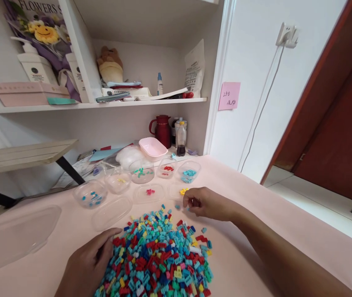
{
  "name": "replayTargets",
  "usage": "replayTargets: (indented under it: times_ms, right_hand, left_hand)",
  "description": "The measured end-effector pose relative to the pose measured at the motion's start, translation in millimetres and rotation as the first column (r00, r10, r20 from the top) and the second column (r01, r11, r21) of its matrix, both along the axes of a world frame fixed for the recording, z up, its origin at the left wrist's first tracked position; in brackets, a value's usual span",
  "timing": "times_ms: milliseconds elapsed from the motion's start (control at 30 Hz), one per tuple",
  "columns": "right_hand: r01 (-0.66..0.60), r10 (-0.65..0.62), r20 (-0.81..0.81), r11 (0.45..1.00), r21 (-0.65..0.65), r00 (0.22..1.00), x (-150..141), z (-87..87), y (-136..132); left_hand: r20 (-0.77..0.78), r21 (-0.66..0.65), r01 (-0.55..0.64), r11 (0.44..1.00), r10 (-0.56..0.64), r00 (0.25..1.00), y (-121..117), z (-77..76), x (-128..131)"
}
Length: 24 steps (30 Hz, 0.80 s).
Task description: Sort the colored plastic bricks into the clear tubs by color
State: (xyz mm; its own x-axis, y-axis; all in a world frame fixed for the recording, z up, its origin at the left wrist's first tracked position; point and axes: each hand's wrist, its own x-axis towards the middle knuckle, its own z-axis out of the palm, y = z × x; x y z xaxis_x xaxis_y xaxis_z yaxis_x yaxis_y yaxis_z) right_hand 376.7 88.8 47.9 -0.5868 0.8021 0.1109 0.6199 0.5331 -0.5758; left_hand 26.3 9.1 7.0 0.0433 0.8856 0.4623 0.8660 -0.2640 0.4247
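Note:
A heap of small toy building bricks (160, 255) in blue, red, yellow, green and pink covers the near middle of the table. My left hand (90, 260) rests at the heap's left edge, its index finger stretched out and the other fingers partly hidden. Beyond the heap, my right hand (205, 203) is closed in a pinch beside a clear lid holding yellow bricks (183, 191). Whatever lies between its fingertips is too small to make out. A loose light-blue brick (177, 206) lies just left of those fingers.
Clear tubs hold sorted bricks: blue (91, 204), pale yellow (118, 187), green (141, 180), red (167, 175) and light blue (189, 180). Pink bricks (150, 192) lie in a flat lid. Behind stand a pink basin (154, 152), a red jug (162, 134) and a bottle (181, 140).

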Motion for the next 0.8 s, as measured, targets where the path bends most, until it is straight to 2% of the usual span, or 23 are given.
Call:
replayTargets:
  times_ms: [133, 267, 400, 467, 667, 800]
  right_hand:
    - [0.079, -0.079, -0.048, 0.997, 0.017, 0.996, -7, -5.1, -1]
    - [0.080, -0.079, 0.023, 0.996, -0.042, 0.997, -18, -10.0, -6]
    - [0.050, -0.058, 0.128, 0.997, 0.067, 0.990, -26, -12.3, -10]
    - [0.045, -0.063, 0.163, 0.993, 0.113, 0.985, -25, -12.8, -9]
    - [0.097, -0.104, 0.165, 0.994, 0.055, 0.981, -10, -11.1, -4]
    - [0.113, -0.123, 0.128, 0.990, 0.084, 0.984, -12, -9.2, -4]
  left_hand:
    - [-0.001, -0.010, 0.006, 1.000, -0.006, 1.000, -1, 0.0, 0]
    - [0.007, -0.029, 0.004, 1.000, -0.004, 1.000, -1, -0.1, 2]
    - [0.006, -0.069, -0.002, 0.998, 0.003, 1.000, -1, 1.3, 4]
    - [0.002, -0.085, -0.003, 0.996, 0.003, 1.000, -1, 1.6, 5]
    - [-0.018, -0.122, 0.005, 0.992, -0.007, 1.000, 1, -2.2, 2]
    - [-0.011, -0.129, 0.012, 0.992, -0.013, 1.000, 2, -4.4, 1]
